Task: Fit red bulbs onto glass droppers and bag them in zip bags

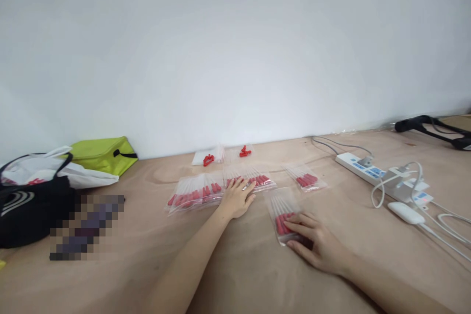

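My left hand (237,199) lies with its fingers spread over a row of clear zip bags. The fingertips touch a bag (263,184) of glass droppers with red rubber bulbs. Left of that hand, overlapping zip bags (189,194) hold more such droppers. My right hand (318,240) rests its fingertips on the bulb end of a separate dropper bag (281,206) lying flat. Its fingers are stretched out, and the thumb is apart at the bag's lower edge. Further back on the right sits another dropper bag (305,178), untouched.
Two small bags of loose red bulbs (208,159) (245,151) lie near the wall. A white power strip (362,167) with plugs, cables and a white adapter (405,213) is at right. A black bag (40,216), white bag (88,177) and lime-green bag (99,153) stand left, beside a blurred-out object (88,228).
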The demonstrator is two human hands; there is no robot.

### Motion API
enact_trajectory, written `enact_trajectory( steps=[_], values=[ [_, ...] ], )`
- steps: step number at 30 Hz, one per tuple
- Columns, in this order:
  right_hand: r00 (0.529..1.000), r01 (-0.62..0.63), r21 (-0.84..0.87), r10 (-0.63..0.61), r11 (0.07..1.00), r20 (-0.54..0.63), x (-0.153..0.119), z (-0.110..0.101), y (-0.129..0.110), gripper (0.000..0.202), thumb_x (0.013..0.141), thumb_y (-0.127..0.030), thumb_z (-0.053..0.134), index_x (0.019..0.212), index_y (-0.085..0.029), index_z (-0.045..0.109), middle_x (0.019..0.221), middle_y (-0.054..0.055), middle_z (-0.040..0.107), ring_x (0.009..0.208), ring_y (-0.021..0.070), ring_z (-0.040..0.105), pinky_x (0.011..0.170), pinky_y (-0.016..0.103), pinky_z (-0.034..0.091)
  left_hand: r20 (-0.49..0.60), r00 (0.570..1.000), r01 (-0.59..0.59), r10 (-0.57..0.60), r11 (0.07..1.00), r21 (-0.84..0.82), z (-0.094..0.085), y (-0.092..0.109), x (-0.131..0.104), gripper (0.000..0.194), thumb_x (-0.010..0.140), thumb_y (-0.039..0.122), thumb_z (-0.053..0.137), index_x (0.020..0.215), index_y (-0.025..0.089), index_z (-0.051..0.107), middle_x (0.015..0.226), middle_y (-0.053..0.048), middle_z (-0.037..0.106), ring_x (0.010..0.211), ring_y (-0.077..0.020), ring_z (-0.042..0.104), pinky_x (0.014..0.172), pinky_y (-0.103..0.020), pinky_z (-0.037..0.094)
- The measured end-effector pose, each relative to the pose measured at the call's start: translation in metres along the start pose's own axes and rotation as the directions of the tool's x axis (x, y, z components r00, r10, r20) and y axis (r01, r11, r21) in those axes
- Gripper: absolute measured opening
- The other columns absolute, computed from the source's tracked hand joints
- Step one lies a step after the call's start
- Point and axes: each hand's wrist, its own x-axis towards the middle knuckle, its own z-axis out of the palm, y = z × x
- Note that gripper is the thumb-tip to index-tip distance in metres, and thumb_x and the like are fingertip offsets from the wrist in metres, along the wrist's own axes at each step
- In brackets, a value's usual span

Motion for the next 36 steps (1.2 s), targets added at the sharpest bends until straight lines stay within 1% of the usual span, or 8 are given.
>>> enact_trajectory(
  steps=[9, 13, 17, 20, 26, 30, 33, 36],
  values=[
    [0.981, 0.106, 0.256, -0.143, 0.961, 0.13, 0.036, 0.019, -0.024, 0.037, 0.074, -0.023, 0.057, 0.111, -0.019, 0.056, 0.109, 0.01, 0.057, 0.1, 0.0204, 0.051, 0.088, 0.037, 0.041, -0.173, 0.984, -0.077, 0.049, 0.983, -0.164, 0.004, 0.009, 0.009, 0.037, 0.088, 0.025, 0.037, 0.124, 0.021, 0.043, 0.127, -0.009, 0.047, 0.12, -0.0232, 0.039, 0.097, -0.048, 0.031],
    [0.977, 0.13, 0.3, -0.174, 0.945, 0.125, 0.056, 0.032, -0.02, 0.038, 0.073, -0.025, 0.059, 0.11, -0.019, 0.057, 0.11, 0.009, 0.057, 0.103, 0.0192, 0.05, 0.09, 0.034, 0.04, -0.307, 0.951, -0.134, 0.019, 0.923, -0.36, -0.006, 0.01, -0.029, 0.031, 0.088, 0.025, 0.038, 0.114, 0.017, 0.052, 0.118, -0.009, 0.054, 0.113, -0.0181, 0.046, 0.096, -0.037, 0.038],
    [0.98, 0.1, 0.337, -0.151, 0.936, 0.129, 0.059, 0.032, -0.006, 0.057, 0.064, -0.039, 0.068, 0.116, -0.019, 0.053, 0.119, 0.012, 0.049, 0.108, 0.0224, 0.047, 0.09, 0.036, 0.04, -0.25, 0.963, -0.209, 0.1, 0.865, -0.456, -0.016, 0.013, -0.077, 0.04, 0.079, 0.032, 0.054, 0.116, 0.019, 0.051, 0.119, -0.01, 0.054, 0.107, -0.0198, 0.052, 0.09, -0.035, 0.045],
    [0.988, 0.092, 0.294, -0.123, 0.951, 0.092, 0.049, 0.026, 0.004, 0.061, 0.063, -0.043, 0.068, 0.117, -0.02, 0.052, 0.118, 0.013, 0.048, 0.107, 0.0228, 0.048, 0.087, 0.037, 0.041, -0.222, 0.964, -0.235, 0.148, 0.864, -0.446, -0.019, 0.014, -0.096, 0.048, 0.074, 0.032, 0.062, 0.118, 0.019, 0.05, 0.121, -0.011, 0.053, 0.109, -0.0227, 0.051, 0.09, -0.038, 0.045],
    [0.97, 0.24, 0.009, -0.239, 0.971, -0.052, 0.034, 0.023, 0.005, 0.018, 0.08, -0.029, 0.053, 0.091, -0.02, 0.063, 0.077, 0.005, 0.06, 0.075, 0.0148, 0.053, 0.071, 0.031, 0.04, -0.32, 0.921, -0.34, 0.223, 0.86, -0.381, -0.015, 0.014, -0.096, 0.03, 0.08, 0.029, 0.056, 0.108, 0.018, 0.058, 0.106, -0.01, 0.063, 0.101, -0.0207, 0.058, 0.086, -0.034, 0.05],
    [0.942, 0.295, -0.175, -0.316, 0.94, -0.111, 0.037, 0.027, 0.0, 0.019, 0.084, -0.021, 0.044, 0.08, -0.019, 0.062, 0.063, 0.002, 0.056, 0.065, 0.0133, 0.05, 0.065, 0.03, 0.035, -0.35, 0.902, -0.368, 0.254, 0.876, -0.312, -0.013, 0.013, -0.096, 0.034, 0.079, 0.035, 0.057, 0.108, 0.017, 0.058, 0.105, -0.011, 0.064, 0.098, -0.0212, 0.06, 0.084, -0.033, 0.051],
    [0.959, 0.22, -0.161, -0.243, 0.962, -0.144, 0.039, 0.028, 0.0, 0.02, 0.085, -0.021, 0.042, 0.076, -0.017, 0.06, 0.06, 0.001, 0.055, 0.061, 0.0123, 0.05, 0.064, 0.029, 0.035, -0.39, 0.879, -0.394, 0.274, 0.879, -0.27, -0.012, 0.013, -0.096, 0.039, 0.078, 0.04, 0.056, 0.11, 0.017, 0.057, 0.104, -0.011, 0.064, 0.096, -0.0213, 0.061, 0.082, -0.032, 0.052],
    [0.98, 0.13, -0.016, -0.131, 0.991, -0.153, 0.04, 0.028, 0.002, 0.021, 0.086, -0.022, 0.041, 0.075, -0.017, 0.058, 0.063, 0.001, 0.056, 0.061, 0.0113, 0.052, 0.062, 0.026, 0.038, -0.441, 0.852, -0.399, 0.281, 0.895, -0.2, -0.012, 0.014, -0.094, 0.03, 0.083, 0.03, 0.051, 0.11, 0.018, 0.056, 0.101, -0.008, 0.065, 0.093, -0.0188, 0.062, 0.08, -0.029, 0.053]
  ],
)
